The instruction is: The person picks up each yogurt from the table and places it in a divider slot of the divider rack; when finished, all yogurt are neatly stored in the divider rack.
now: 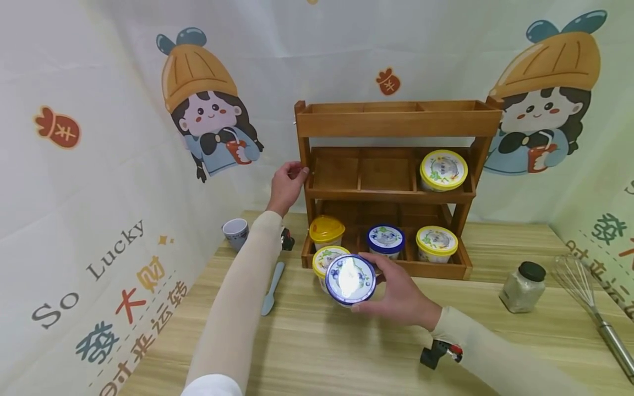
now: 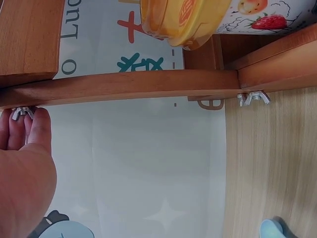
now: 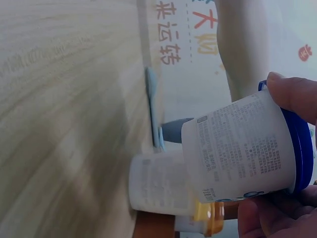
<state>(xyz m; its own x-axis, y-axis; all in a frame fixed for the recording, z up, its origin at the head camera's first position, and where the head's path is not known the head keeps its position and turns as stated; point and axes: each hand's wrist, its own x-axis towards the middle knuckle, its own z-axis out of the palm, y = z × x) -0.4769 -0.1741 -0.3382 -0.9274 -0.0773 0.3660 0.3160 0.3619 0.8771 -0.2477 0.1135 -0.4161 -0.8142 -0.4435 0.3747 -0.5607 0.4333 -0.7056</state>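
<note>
My right hand (image 1: 403, 294) grips a white tub with a blue lid (image 1: 350, 279) by its rim, above the table. Its tilted, printed side shows in the right wrist view. Partly hidden behind it, a yellow-lidded tub (image 1: 327, 255) stands on the table before the wooden rack (image 1: 396, 127). At the rack's left post, my left hand (image 1: 286, 190) pinches a metal wing nut (image 2: 22, 113) between thumb and fingers. The rack's bottom tier holds a yellow dome-lidded cup (image 1: 326, 229), a blue-lidded tub (image 1: 386, 240) and a yellow-lidded tub (image 1: 437, 243). Another yellow-lidded tub (image 1: 443, 170) sits on the middle tier, right.
A small patterned cup (image 1: 235, 233) and a pale blue spatula (image 1: 272, 289) lie left of the rack. To the right stand a black-lidded jar (image 1: 524, 287) and a whisk (image 1: 594, 308). Printed cloth (image 1: 124, 33) encloses the table (image 1: 317, 357) at the back and sides.
</note>
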